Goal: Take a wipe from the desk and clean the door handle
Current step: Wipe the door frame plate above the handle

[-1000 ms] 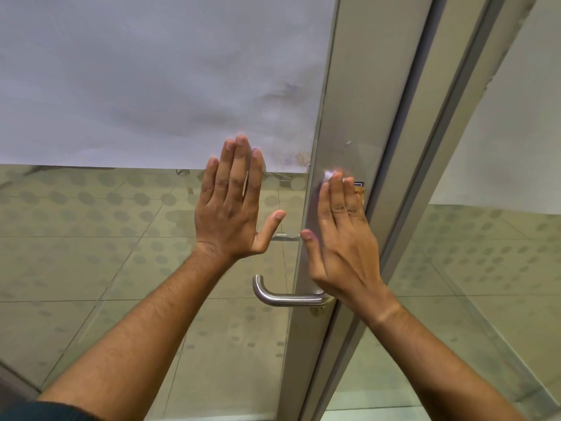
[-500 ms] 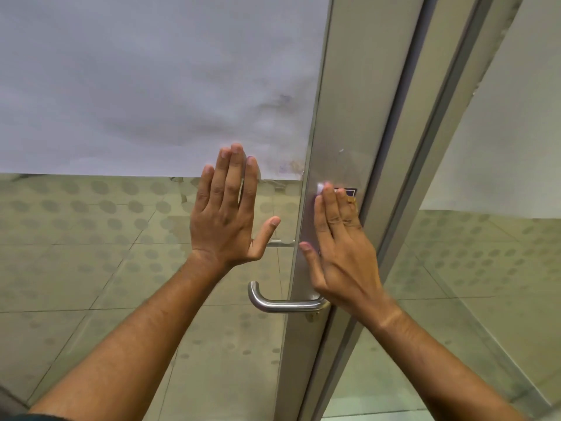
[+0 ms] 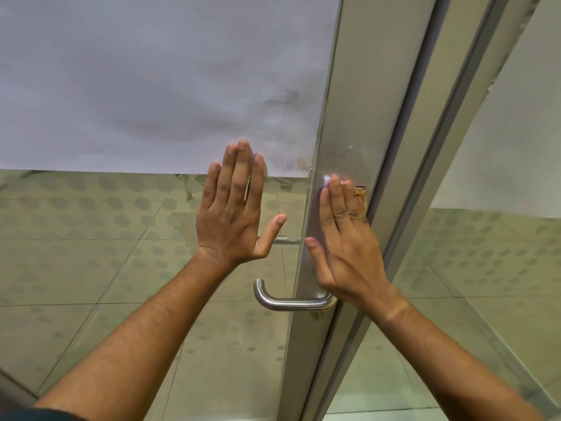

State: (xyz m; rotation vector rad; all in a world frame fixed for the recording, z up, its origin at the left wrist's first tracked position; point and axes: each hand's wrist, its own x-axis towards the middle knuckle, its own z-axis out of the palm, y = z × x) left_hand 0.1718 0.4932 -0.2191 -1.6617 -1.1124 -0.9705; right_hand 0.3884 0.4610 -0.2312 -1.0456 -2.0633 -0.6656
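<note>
A brushed-steel lever door handle [image 3: 285,300] sticks out leftward from the metal door stile [image 3: 361,117]. My right hand [image 3: 343,238] lies flat on the stile just above the handle, pressing a white wipe [image 3: 326,179] whose corner shows past my fingertips. My left hand [image 3: 236,208] is spread flat against the glass pane to the left of the stile, holding nothing. Most of the wipe is hidden under my right palm.
The glass door [image 3: 121,238] has a frosted upper band [image 3: 151,80] with smudges near the stile. A second metal frame [image 3: 449,147] and another glass panel [image 3: 501,253] stand to the right. Tiled floor shows through the glass.
My right hand with the wipe has slid slightly down and back up along the stile. The left hand has stayed flat on the glass; the view shifted a little.
</note>
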